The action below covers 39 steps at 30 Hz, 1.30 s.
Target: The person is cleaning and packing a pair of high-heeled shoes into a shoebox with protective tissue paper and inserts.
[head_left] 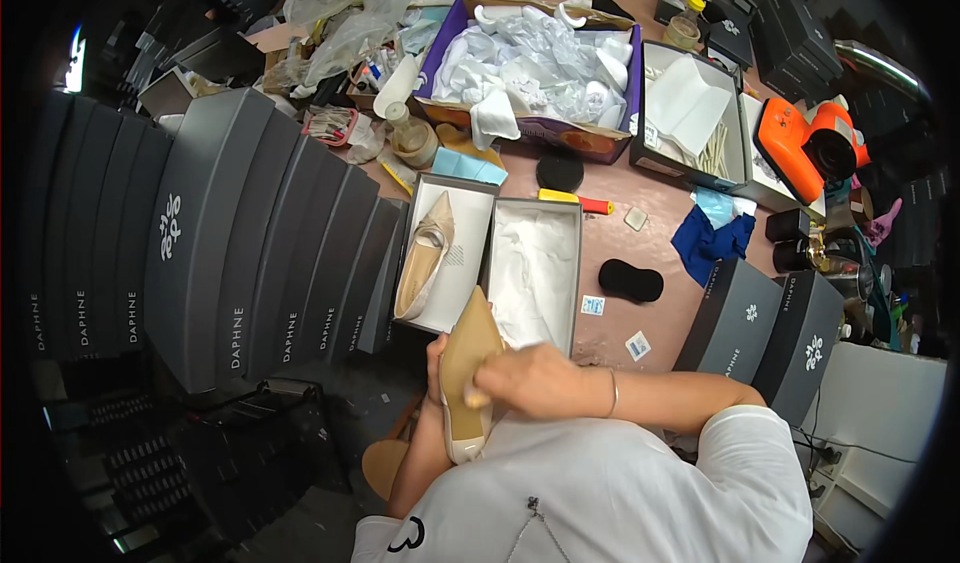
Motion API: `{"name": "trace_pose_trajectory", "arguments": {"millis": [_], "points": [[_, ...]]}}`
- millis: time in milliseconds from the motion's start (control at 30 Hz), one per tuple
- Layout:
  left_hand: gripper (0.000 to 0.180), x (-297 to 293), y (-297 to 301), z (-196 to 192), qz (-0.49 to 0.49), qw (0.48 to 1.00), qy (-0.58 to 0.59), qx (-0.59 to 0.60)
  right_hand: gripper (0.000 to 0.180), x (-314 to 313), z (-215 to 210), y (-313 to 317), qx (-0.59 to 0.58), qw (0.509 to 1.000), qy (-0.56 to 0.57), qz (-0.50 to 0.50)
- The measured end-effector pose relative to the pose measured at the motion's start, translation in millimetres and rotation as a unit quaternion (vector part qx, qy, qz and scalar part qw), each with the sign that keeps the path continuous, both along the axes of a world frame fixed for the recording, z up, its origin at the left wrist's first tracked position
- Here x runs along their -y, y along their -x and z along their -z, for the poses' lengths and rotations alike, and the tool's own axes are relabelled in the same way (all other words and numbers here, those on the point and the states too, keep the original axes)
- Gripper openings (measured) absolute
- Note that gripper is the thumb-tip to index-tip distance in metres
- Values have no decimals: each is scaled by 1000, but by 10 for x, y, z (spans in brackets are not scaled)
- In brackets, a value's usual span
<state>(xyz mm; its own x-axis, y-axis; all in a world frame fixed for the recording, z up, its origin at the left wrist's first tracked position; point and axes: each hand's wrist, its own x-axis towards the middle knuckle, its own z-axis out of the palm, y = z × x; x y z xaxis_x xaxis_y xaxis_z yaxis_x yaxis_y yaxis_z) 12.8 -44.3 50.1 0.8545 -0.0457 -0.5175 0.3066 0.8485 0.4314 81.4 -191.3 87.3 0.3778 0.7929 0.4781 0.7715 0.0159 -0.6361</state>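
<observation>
A pointed beige shoe (470,335) is held up near my chest, its tan sole facing me and its toe pointing away. My left hand (436,365) grips it from the left side, with most fingers hidden behind it. Bent fingers of my right hand (535,378) press at the sole's middle; a small pale bit shows at their tips, too blurred to name. Just beyond, a matching shoe (425,263) lies in an open box (470,193). White tissue paper (535,263) fills the box part (577,253) beside it.
Stacked dark shoeboxes (215,233) rise at left; two more (735,313) stand at right. Across the table lie a black sponge (631,280), a red-and-yellow handle (575,202), a blue cloth (712,240), a glass bottle (412,141), a purple carton (636,83) of stuffing and an orange tool (785,153).
</observation>
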Motion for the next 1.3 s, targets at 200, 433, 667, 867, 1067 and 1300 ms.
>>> {"name": "trace_pose_trajectory", "arguments": {"millis": [200, 433, 667, 867, 1067, 1300], "points": [[79, -104, 17, 141, 107, 990, 45, 81, 12, -27, 76, -270, -61, 992, 88, 64], [71, -100, 47, 190, 137, 988, 30, 60, 11, -123, 111, -317, -84, 985, 114, 100], [73, -104, 15, 177, 133, 990, -38, -40, 9, -266, 168, -586, -124, 978, 94, 138], [78, -57, -14, 159, 68, 995, 65, 15, 12, -207, 258, -414, -122, 978, 124, 113], [84, -97, -87, 74, 139, 984, 40, 102, 15, 150, 542, -930, -282, 930, 20, 235], [83, -5, -85, -2, 79, 995, 59, 21, 17, 241, -58, -251, 2, 998, 42, -48]]}}
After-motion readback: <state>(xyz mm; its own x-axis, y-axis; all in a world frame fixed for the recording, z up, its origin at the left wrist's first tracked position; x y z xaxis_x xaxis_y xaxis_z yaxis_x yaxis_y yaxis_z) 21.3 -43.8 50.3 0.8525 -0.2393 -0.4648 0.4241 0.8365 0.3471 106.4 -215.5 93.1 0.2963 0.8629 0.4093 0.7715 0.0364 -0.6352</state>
